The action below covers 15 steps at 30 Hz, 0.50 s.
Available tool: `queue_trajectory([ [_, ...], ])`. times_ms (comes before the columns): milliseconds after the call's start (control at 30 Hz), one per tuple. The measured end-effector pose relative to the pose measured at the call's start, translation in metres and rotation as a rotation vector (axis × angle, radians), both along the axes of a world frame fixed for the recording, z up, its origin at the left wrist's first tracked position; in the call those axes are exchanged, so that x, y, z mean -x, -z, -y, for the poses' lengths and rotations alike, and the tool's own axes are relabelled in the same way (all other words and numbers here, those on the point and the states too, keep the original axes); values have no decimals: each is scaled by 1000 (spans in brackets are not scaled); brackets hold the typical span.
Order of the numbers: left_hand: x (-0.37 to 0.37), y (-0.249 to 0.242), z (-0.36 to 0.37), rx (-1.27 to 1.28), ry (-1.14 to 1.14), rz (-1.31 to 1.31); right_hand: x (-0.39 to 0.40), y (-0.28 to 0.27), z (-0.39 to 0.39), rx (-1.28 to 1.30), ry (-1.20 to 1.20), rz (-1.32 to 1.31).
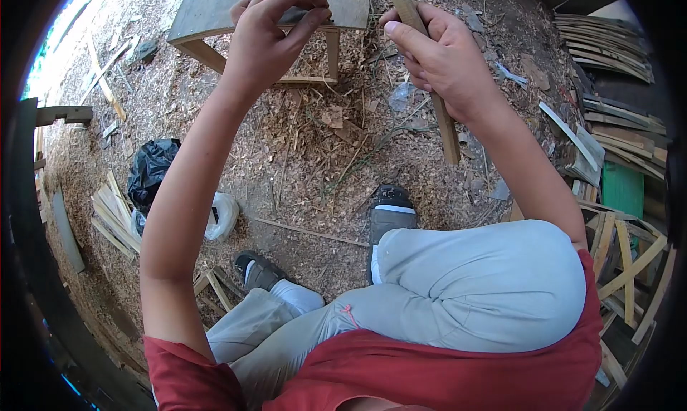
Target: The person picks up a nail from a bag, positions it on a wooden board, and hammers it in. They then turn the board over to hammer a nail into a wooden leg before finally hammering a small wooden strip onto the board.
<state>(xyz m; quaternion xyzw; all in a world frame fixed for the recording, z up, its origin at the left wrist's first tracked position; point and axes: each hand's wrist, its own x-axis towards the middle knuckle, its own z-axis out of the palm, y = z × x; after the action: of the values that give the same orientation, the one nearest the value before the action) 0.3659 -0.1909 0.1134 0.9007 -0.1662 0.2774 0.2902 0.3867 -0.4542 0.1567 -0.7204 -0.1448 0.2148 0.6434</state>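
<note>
The stick [438, 103] in the right grip [444, 60] is plain brown wood. Below it lie pale grey trousers [472, 282] and a red shirt [429, 375]. Left of the left grip [268, 35], a black bag [150, 169] sits on tan wood chips [308, 146].

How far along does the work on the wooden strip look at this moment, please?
Done: wood shavings cover the ground and cut strips lie stacked at the right, so much shaving seems finished. In hand: the right hand grips a wooden stick, while the left hand pinches something small that I cannot identify. Left: more loose strips lie beside the black bag; whether they are finished I cannot tell.
</note>
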Motion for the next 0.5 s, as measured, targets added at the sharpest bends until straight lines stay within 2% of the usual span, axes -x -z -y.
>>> queue_trajectory([
  [500,3,0,2,5,-9,-8,1,0,-2,29,-22,67],
])
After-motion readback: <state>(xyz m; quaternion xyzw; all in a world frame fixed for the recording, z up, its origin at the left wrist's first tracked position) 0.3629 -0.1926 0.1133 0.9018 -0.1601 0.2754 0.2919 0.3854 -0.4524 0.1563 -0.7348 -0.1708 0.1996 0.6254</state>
